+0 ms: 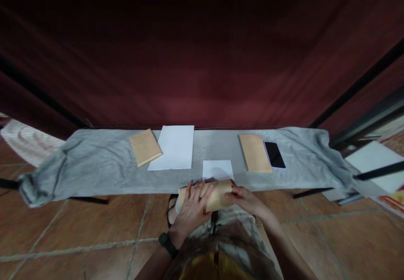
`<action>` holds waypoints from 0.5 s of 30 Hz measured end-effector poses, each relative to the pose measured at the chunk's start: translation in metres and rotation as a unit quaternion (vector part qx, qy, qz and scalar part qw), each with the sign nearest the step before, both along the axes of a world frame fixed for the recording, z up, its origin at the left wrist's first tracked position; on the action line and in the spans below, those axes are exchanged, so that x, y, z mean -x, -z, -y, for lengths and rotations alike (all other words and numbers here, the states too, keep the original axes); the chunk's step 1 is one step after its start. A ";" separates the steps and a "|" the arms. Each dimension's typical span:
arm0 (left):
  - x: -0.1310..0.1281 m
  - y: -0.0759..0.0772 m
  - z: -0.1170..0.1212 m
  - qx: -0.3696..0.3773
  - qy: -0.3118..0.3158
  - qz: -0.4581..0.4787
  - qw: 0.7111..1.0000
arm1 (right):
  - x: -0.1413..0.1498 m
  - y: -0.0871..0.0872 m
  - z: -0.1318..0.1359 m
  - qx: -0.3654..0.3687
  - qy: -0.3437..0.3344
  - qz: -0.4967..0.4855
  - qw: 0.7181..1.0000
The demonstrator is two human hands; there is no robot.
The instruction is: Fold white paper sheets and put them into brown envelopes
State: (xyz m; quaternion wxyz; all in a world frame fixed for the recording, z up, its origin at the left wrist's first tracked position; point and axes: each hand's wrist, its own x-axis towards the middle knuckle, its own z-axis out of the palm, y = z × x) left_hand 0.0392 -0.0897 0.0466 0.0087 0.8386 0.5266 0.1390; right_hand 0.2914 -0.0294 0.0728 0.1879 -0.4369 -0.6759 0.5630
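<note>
Left hand [193,206] atop brown paper [218,196]; right [243,198] gripping edge.

Free lanes on the table [104,172]: left end up to the left brown packet [145,147]; strip between the big white sheet [176,147] and right brown packet [255,153], with the small white sheet [217,169] lying flat at its near end; right end past the phone [275,156]. Packet-phone gap too tight for fingers. Dark red backdrop [202,82] blocks the far edge. Both hands plus held brown paper [217,196] block the near middle
</note>
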 end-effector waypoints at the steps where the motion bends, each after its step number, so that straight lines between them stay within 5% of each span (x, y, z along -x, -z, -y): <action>1: 0.001 0.001 0.002 0.002 0.006 -0.004 1.000 | -0.002 0.000 0.000 0.019 -0.026 -0.009 0.999; 6: 0.005 0.008 0.009 0.014 0.053 -0.019 0.998 | -0.006 0.003 0.003 0.101 -0.092 -0.014 0.990; 15: 0.030 0.005 0.009 0.039 0.094 -0.036 0.994 | -0.017 0.017 0.016 0.128 0.012 0.048 0.991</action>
